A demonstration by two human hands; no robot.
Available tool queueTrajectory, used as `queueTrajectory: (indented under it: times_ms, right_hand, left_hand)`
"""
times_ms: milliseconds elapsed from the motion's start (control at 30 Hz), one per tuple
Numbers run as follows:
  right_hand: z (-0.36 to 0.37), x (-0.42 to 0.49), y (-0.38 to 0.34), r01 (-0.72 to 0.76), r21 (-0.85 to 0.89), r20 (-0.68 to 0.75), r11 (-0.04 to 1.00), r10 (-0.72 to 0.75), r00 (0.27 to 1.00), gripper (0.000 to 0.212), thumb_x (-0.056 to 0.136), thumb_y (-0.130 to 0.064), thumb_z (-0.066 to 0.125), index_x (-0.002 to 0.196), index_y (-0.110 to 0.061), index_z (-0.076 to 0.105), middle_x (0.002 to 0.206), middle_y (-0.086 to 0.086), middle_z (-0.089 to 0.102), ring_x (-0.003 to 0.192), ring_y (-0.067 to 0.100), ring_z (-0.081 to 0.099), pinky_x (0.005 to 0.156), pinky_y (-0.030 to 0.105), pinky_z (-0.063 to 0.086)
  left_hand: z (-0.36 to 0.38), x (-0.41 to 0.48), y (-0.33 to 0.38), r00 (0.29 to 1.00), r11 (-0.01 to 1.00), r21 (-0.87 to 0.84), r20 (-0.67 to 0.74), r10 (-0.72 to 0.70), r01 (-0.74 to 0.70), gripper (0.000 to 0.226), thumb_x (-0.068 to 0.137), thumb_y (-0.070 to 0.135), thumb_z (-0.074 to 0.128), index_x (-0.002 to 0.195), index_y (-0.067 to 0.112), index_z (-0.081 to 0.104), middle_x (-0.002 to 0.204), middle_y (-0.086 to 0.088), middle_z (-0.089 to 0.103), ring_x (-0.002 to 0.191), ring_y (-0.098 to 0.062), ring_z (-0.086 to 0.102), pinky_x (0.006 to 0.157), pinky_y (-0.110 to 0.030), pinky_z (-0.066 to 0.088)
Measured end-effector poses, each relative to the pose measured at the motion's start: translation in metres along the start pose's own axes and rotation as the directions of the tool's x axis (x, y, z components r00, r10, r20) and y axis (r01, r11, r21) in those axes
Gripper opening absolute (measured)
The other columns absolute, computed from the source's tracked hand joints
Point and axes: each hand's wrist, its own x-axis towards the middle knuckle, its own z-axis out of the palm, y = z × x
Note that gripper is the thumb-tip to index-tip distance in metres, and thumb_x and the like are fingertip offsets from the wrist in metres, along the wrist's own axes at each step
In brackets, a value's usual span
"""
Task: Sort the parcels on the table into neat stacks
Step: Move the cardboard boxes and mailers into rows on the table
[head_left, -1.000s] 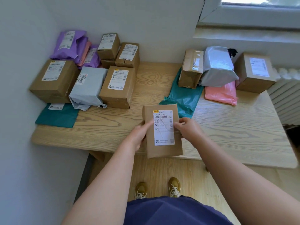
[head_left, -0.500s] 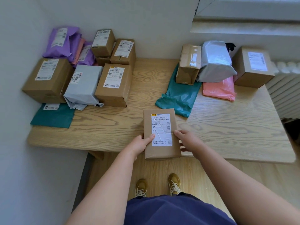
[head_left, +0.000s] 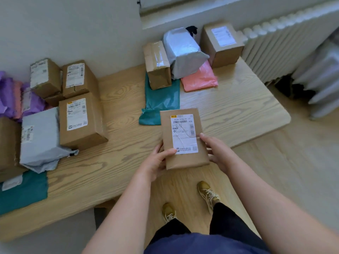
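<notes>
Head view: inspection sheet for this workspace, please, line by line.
Surface: wooden table, pale grain.
Job's things: labelled box held at the near edge. Left cluster: brown boxes, left grey bag, purple bags, left teal bag. Right cluster: taped box, right grey bag, pink bag, right teal bag, corner box. No neat stacks yet.
Clutter: black thing behind the right grey bag, kind unclear.
Grippers: left hand and right hand grip the labelled box by its sides.
Cables: nothing seen.
Surroundings: wall, radiator, wooden floor.
</notes>
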Motion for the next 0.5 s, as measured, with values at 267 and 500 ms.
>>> queueTrajectory:
  times_ms: [267,500]
  right_hand:
    - [-0.138,-0.029,-0.006,0.077,0.188,-0.129,0.979,-0.053,0.990,0.027,0.096,-0.043,0.060,0.116,-0.026,0.065,0.103,-0.007,0.073,0.092,0.013,0.065,0.085,0.034,0.049]
    - [-0.333,-0.059,-0.026,0.151,0.185,-0.268,0.971,-0.098,0.958,0.049,0.091,-0.050,0.064,0.133,-0.026,0.055,0.123,-0.002,0.067,0.108,0.021,0.063,0.093,0.044,0.052]
  left_hand:
    - [0.146,0.029,0.035,0.992,0.987,0.156,0.126,0.010,-0.030,0.052,0.072,0.030,0.081,0.121,0.031,0.062,0.102,0.009,0.074,0.086,-0.011,0.065,0.070,-0.023,0.050]
    - [0.361,0.056,0.051,0.971,0.974,0.223,0.239,-0.013,-0.042,0.043,0.063,0.037,0.077,0.104,0.025,0.069,0.089,0.008,0.071,0.077,-0.008,0.063,0.067,-0.022,0.044]
